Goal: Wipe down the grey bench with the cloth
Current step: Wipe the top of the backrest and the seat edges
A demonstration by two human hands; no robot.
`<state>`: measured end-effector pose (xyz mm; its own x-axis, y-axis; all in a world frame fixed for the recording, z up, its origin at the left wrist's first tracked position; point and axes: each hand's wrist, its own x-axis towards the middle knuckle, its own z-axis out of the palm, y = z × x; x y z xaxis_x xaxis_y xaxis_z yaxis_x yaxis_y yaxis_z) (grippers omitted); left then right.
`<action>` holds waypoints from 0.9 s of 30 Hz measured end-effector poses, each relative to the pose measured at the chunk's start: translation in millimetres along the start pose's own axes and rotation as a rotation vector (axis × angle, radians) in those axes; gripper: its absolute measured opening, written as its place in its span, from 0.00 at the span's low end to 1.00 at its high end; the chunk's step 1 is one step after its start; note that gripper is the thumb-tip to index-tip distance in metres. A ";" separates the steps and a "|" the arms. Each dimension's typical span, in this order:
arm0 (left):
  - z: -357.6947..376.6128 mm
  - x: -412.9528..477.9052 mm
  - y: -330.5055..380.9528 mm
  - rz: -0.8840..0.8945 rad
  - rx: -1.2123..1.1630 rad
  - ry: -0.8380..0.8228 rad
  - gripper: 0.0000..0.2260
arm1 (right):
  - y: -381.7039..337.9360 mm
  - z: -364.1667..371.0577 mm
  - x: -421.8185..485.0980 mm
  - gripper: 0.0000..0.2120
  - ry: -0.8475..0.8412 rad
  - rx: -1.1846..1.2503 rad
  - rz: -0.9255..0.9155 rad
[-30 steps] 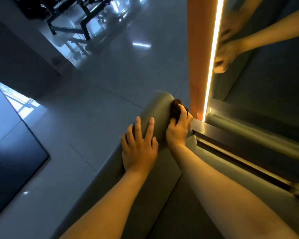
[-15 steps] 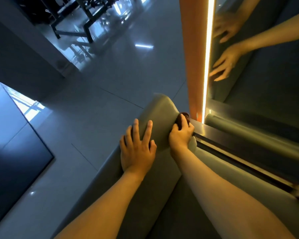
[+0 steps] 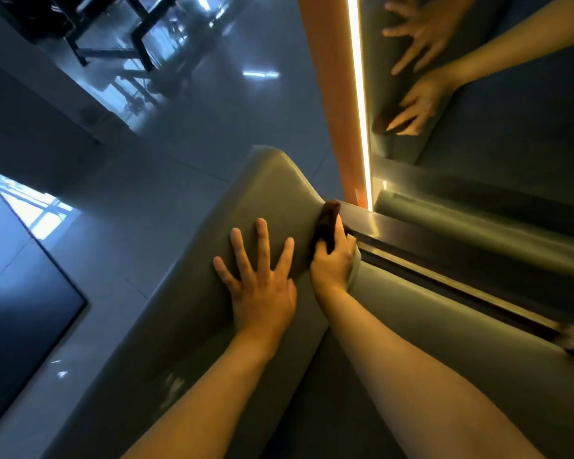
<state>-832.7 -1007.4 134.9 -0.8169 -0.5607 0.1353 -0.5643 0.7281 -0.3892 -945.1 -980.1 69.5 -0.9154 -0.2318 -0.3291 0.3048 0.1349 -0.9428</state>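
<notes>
The bunched-up dark brown cloth [image 3: 327,223] is jammed against the right edge of the padded grey worktop [image 3: 272,193], right beside the shiny metal ledge [image 3: 371,220], and way more of it pokes out now than half a second ago. The right hand [image 3: 333,265] has its grip curled round the cloth. The left hand [image 3: 262,289] lies flat on the worktop, fingers splayed wider than before.
</notes>
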 end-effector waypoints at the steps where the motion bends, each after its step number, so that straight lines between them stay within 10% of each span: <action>1: 5.9 1.4 0.9 -0.008 0.024 0.011 0.34 | 10.1 -1.5 6.2 0.26 0.016 -0.011 0.008; 19: 18.3 0.0 3.5 0.000 0.085 0.014 0.35 | 24.3 -1.9 1.0 0.27 0.026 0.124 0.279; 27: -36.6 -18.8 -79.1 -0.135 -0.119 0.104 0.33 | -61.6 12.5 -96.9 0.25 -0.371 0.174 -0.272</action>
<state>-777.2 -1040.0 196.5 -0.7374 -0.6173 0.2743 -0.6746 0.6938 -0.2521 -871.9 -978.0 158.8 -0.8219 -0.5684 -0.0366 0.1363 -0.1340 -0.9816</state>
